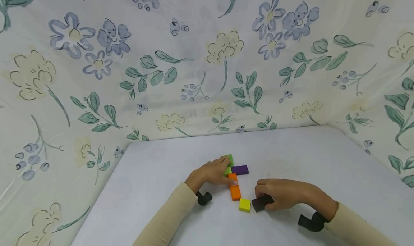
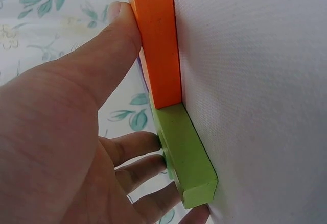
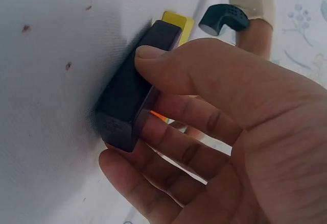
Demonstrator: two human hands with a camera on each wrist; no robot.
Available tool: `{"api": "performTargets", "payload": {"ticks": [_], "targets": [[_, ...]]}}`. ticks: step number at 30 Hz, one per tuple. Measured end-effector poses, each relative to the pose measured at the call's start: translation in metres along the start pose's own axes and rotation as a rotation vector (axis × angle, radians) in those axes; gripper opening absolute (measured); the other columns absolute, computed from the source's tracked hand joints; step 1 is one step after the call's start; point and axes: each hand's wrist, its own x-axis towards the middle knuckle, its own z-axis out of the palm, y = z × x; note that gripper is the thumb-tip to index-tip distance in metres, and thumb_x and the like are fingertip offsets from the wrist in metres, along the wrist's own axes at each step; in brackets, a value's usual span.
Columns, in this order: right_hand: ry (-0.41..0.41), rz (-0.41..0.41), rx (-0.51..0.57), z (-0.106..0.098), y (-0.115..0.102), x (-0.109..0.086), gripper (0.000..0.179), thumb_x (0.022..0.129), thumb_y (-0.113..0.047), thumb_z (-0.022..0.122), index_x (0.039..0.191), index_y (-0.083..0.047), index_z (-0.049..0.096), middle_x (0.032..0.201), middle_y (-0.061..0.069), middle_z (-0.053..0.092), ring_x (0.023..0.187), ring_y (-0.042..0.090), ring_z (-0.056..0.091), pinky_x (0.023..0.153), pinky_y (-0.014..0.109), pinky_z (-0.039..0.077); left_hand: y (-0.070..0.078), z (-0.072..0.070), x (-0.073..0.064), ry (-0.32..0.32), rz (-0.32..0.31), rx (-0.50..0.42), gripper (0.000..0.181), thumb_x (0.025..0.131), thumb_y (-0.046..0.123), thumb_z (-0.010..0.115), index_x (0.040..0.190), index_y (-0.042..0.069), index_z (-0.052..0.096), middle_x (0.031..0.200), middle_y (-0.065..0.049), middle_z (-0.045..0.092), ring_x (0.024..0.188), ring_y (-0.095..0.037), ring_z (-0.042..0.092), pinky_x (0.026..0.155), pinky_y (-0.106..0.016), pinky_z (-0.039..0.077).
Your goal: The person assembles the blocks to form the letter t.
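My left hand (image 1: 211, 172) rests over a row of flat blocks. Its thumb touches an orange block (image 1: 235, 192), while the other fingers spread against a green block (image 2: 186, 152) in the left wrist view. A purple block (image 1: 240, 170) juts out to the right, against the green part of the row. My right hand (image 1: 283, 192) pinches a black block (image 3: 122, 86) between thumb and fingers, low against the table. Just left of that block lies a yellow block (image 1: 244, 205), close to the row's near end. Part of the green and orange blocks is hidden under the left hand.
The blocks lie on a white table (image 1: 155, 174). A sheet printed with flowers (image 1: 194, 77) hangs behind it and along the sides. Each wrist wears a dark curved device (image 1: 312, 221).
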Motion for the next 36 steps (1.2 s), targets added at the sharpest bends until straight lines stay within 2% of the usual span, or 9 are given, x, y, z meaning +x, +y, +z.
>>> {"api": "performTargets", "payload": {"ticks": [10, 16, 22, 29, 36], "targets": [[0.018, -0.025, -0.02, -0.0008, 0.0016, 0.0063, 0.026, 0.083, -0.022, 0.081, 0.104, -0.026, 0.066, 0.096, -0.014, 0.058, 0.086, 0.003, 0.052, 0.086, 0.025, 0.057, -0.0035, -0.0013, -0.0018, 0.013, -0.001, -0.009, 0.096, 0.086, 0.066, 0.064, 0.155, 0.011, 0.029, 0.163, -0.008, 0.029, 0.147, -0.026, 0.036, 0.122, -0.048, 0.031], [0.013, -0.011, -0.016, -0.0035, 0.0007, 0.0085, 0.026, 0.083, -0.024, 0.082, 0.104, -0.026, 0.066, 0.095, -0.014, 0.058, 0.087, 0.003, 0.052, 0.088, 0.026, 0.057, -0.0032, -0.0047, -0.0043, 0.017, -0.016, -0.018, 0.096, 0.086, 0.066, 0.065, 0.156, 0.011, 0.028, 0.164, -0.008, 0.028, 0.147, -0.026, 0.036, 0.122, -0.047, 0.03], [-0.001, 0.01, 0.004, -0.0046, 0.0006, 0.0085, 0.03, 0.081, -0.025, 0.084, 0.105, -0.027, 0.066, 0.096, -0.014, 0.058, 0.087, 0.003, 0.052, 0.09, 0.029, 0.057, -0.0016, -0.0062, -0.007, 0.012, -0.018, -0.027, 0.095, 0.087, 0.064, 0.065, 0.156, 0.011, 0.029, 0.165, -0.008, 0.027, 0.149, -0.026, 0.034, 0.123, -0.048, 0.028], [0.005, 0.014, 0.053, -0.0018, -0.0001, 0.0039, 0.033, 0.08, -0.029, 0.084, 0.109, -0.026, 0.067, 0.1, -0.013, 0.06, 0.088, 0.003, 0.053, 0.092, 0.033, 0.058, 0.0011, -0.004, -0.0086, 0.017, 0.001, -0.008, 0.085, 0.086, 0.064, 0.066, 0.149, 0.014, 0.038, 0.16, -0.007, 0.035, 0.144, -0.024, 0.04, 0.12, -0.047, 0.033], [0.0, 0.003, 0.085, -0.0022, 0.0017, -0.0004, 0.037, 0.08, -0.033, 0.084, 0.112, -0.026, 0.067, 0.104, -0.016, 0.062, 0.09, 0.001, 0.055, 0.09, 0.028, 0.057, -0.0005, 0.0007, -0.0075, 0.016, 0.007, -0.009, 0.093, 0.086, 0.068, 0.063, 0.153, 0.012, 0.033, 0.163, -0.008, 0.03, 0.148, -0.026, 0.035, 0.121, -0.049, 0.031]]}}
